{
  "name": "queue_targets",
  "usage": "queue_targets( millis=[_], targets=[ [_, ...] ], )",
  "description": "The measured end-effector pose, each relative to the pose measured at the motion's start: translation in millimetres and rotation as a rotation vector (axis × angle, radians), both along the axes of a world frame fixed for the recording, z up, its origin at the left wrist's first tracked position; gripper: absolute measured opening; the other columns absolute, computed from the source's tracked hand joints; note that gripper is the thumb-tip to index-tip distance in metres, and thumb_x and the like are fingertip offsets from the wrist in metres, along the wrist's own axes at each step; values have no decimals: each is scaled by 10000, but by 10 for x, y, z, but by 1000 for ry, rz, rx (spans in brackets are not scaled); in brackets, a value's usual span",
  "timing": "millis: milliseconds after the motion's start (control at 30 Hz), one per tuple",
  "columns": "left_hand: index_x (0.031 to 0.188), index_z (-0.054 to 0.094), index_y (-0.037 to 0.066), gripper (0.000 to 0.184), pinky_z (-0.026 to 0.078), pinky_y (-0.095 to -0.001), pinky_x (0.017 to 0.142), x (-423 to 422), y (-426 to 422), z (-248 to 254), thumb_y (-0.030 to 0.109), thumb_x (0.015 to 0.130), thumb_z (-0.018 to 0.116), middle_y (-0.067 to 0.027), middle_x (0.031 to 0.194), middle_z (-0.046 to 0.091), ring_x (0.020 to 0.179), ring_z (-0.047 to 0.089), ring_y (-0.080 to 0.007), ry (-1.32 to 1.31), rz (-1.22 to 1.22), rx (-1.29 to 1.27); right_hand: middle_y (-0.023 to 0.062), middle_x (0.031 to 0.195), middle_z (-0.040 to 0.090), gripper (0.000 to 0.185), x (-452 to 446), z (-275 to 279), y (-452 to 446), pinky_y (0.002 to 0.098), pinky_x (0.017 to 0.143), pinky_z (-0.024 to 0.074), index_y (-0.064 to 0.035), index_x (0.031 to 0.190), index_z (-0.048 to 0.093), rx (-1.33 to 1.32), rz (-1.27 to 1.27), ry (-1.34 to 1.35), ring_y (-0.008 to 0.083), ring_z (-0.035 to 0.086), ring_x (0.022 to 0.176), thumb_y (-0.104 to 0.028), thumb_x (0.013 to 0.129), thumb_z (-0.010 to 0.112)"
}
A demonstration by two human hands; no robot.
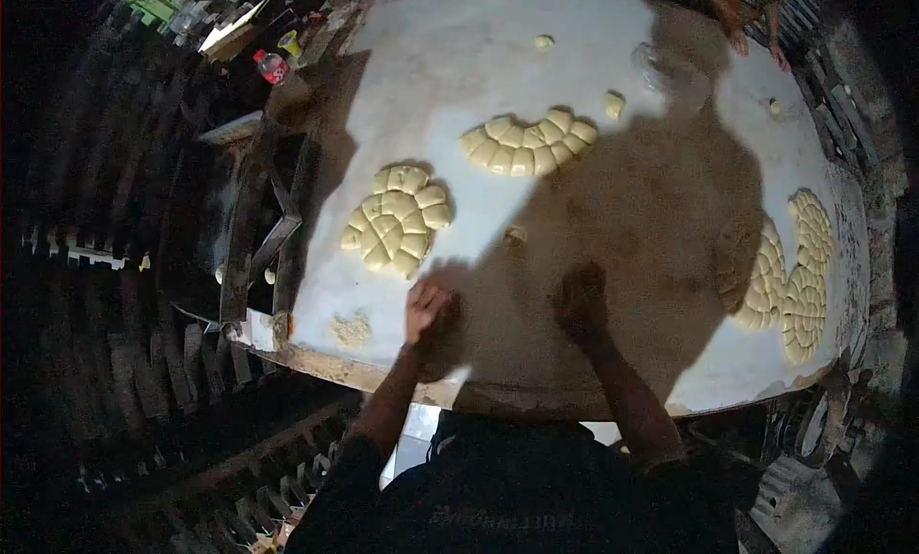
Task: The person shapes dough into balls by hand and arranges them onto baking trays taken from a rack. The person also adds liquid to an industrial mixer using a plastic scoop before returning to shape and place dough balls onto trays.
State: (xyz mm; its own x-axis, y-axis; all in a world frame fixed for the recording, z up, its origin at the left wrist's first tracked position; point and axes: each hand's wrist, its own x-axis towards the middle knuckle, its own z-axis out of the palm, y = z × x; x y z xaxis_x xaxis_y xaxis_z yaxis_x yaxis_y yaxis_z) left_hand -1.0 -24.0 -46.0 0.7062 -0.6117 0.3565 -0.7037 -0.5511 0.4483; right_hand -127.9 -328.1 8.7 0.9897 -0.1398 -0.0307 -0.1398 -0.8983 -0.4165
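My left hand [428, 310] rests low over the pale tabletop, fingers curled down. What is under it, if anything, is hidden. Just beyond it lies a cluster of cut dough pieces [397, 219], set close together. My right hand [581, 305] is also curled over the table, deep in shadow, so anything in its grasp cannot be made out. A small dough piece [516, 235] sits beyond and between the hands. Farther away, a curved band of dough pieces [526, 144] lies on the table.
More dough pieces [804, 295] cover the right side. Crumbs or flour [350, 329] lie near the front left edge. Single dough pieces [614, 104] are at the back, near a clear plastic-looking item [647, 67]. Another person's hand [738, 42] touches the far edge. A bottle [271, 67] stands back left.
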Motion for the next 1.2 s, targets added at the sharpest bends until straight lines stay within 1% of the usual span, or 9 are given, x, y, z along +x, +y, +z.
queue_targets(
  millis=[67,233,300,433,533,700,767,967,1200],
  targets=[
    [939,639,101,226,453,-429,786,-51,-621,582,102,713,643,-71,921,616,846,576,-308,-66,-29,-119,309,1282,388,343,169,13,309,551,1090,183,78,1159,473,37,-247,-63,478,302,1260,-124,882,494],
    [949,619,43,217,440,-426,846,-671,-406,595,119,746,609,-121,1067,593,962,558,-311,266,-160,-265,243,1092,502,221,-497,-111,671,516,965,340,34,1045,525,-33,-42,-337,420,442,1111,-121,890,496],
    [1051,569,14,298,413,-446,915,-865,-90,322,123,775,597,-175,1164,537,1049,524,-332,-15,-298,27,202,1004,546,174,-634,120,557,481,902,401,20,992,544,-61,87,-279,379,510,1023,-114,890,501],
    [1169,488,-9,404,378,-501,961,-605,146,1048,107,796,593,-213,1220,485,1119,476,-374,255,-248,170,172,982,591,193,-558,637,540,419,818,471,5,1006,579,334,-231,113,317,590,931,-141,893,521],
    [1228,433,-27,445,356,-525,982,-213,98,989,127,836,577,-234,1249,449,1164,425,-418,257,-67,-85,166,904,600,182,-281,1028,1026,404,744,488,-1,996,587,847,-330,188,320,618,825,-102,845,608],
    [1253,415,-32,475,352,-485,1006,-30,295,967,165,853,578,-242,1259,438,1160,421,-424,406,-134,34,169,1039,575,364,4,1038,1838,385,809,502,-12,1117,543,435,-30,-264,331,585,994,-178,818,668],
    [1273,412,-12,511,353,-476,1009,-158,529,1074,171,832,594,-229,1238,448,1130,438,-415,85,-90,-92,183,1066,549,365,20,716,1941,404,817,486,-6,1114,523,123,49,-288,349,550,1033,-180,822,654],
    [1211,463,11,534,387,-426,957,-180,1293,1233,151,754,701,-200,1206,486,1095,486,-358,341,29,-234,226,1116,501,290,105,427,2065,497,943,397,9,1039,508,191,-132,-276,392,497,1052,-164,830,609],
    [1116,520,10,406,453,-433,836,-348,1830,1315,122,763,685,-188,1019,558,950,555,-348,388,153,-350,180,922,512,159,210,9,1642,471,753,420,3,904,514,-217,35,-425,346,498,844,-109,804,568]
  ],
)
